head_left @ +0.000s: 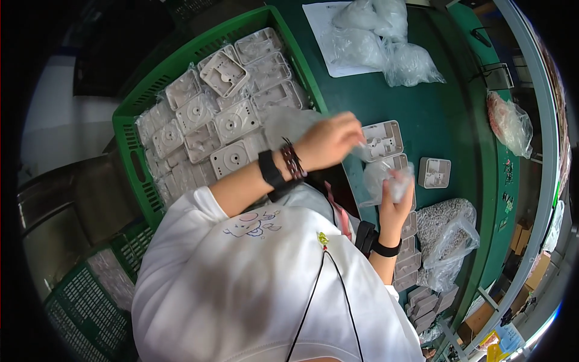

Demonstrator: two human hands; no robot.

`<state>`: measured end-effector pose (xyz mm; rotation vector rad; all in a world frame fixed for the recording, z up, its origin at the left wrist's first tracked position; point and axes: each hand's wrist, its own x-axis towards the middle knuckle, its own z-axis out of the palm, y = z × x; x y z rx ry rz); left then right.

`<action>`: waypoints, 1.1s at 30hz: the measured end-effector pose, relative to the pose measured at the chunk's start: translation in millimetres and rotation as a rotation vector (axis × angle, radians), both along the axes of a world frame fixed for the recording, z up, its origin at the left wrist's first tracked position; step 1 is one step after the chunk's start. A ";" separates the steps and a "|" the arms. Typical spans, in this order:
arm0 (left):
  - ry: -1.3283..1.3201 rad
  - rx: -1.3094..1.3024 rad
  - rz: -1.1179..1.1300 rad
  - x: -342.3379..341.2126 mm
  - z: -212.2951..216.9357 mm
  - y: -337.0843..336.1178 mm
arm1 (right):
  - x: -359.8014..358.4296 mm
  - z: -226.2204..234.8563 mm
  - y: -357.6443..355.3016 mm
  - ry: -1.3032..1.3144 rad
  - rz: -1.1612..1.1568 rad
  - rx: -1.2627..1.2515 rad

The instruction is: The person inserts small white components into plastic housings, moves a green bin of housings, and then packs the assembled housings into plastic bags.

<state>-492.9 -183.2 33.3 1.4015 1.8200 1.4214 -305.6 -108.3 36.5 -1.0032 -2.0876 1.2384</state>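
Observation:
Over the near edge of the green table, my left hand reaches across with its fingertips pinched on thin clear film. My right hand closes around a crumpled clear plastic bag; whether the film at the left fingertips belongs to the same bag I cannot tell. Under and just beyond the hands lies an off-white plastic housing, open side up, with another housing partly covered by the bag. A further small housing sits alone to the right, also open side up.
A green crate on the left holds many bagged housings. Filled clear bags rest on white paper at the back. A bag of small grey parts and stacked housings lie nearer right. Another green crate is lower left.

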 end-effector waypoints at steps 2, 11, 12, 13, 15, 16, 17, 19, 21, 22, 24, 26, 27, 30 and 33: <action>-0.137 0.114 -0.189 19.5 32.4 4.9 | -29.8 30.6 -12.9 0.508 -0.067 -0.290; -0.326 0.026 -0.212 -13.2 19.6 18.1 | -11.9 -3.4 21.7 -0.087 0.258 0.117; -0.183 -0.056 -0.078 -39.8 -0.7 19.1 | -5.4 -3.7 24.9 -0.123 0.195 0.083; -0.131 -0.184 0.107 -65.3 -27.7 20.3 | 1.6 -5.5 29.5 -0.150 0.140 0.040; 0.212 -0.511 0.348 -115.1 -109.5 4.3 | 8.3 -5.0 34.9 -0.177 0.084 0.002; 0.509 -0.724 0.423 -128.0 -137.0 0.2 | 11.6 -7.8 37.2 -0.188 0.021 0.009; 0.515 -0.714 0.397 -133.4 -145.5 7.4 | 15.8 -10.3 38.6 -0.198 -0.056 0.016; 0.773 -0.776 0.399 -134.7 -160.3 22.2 | 20.2 -11.6 40.5 -0.219 -0.151 0.023; 0.895 -0.801 0.386 -133.1 -170.2 30.3 | 19.9 -8.3 42.3 -0.248 -0.192 0.004; 0.917 -0.772 0.410 -134.8 -168.8 33.7 | 21.2 -6.6 44.9 -0.261 -0.208 -0.003; 0.965 -0.718 0.466 -143.0 -163.8 37.4 | 31.7 -10.7 47.3 -0.261 -0.235 0.013; 0.747 -0.711 0.503 -155.7 -160.4 36.5 | 40.0 -16.8 50.2 -0.241 -0.267 0.039; 0.528 -0.705 0.537 -160.9 -158.7 35.1 | 42.1 -18.2 52.5 -0.241 -0.272 0.036; 0.143 -0.527 0.587 -170.5 -154.7 33.2 | 43.7 -19.8 57.3 -0.247 -0.293 -0.003; -0.189 -0.189 0.617 -175.7 -143.8 28.5 | 31.4 -14.5 54.0 -0.283 -0.276 -0.052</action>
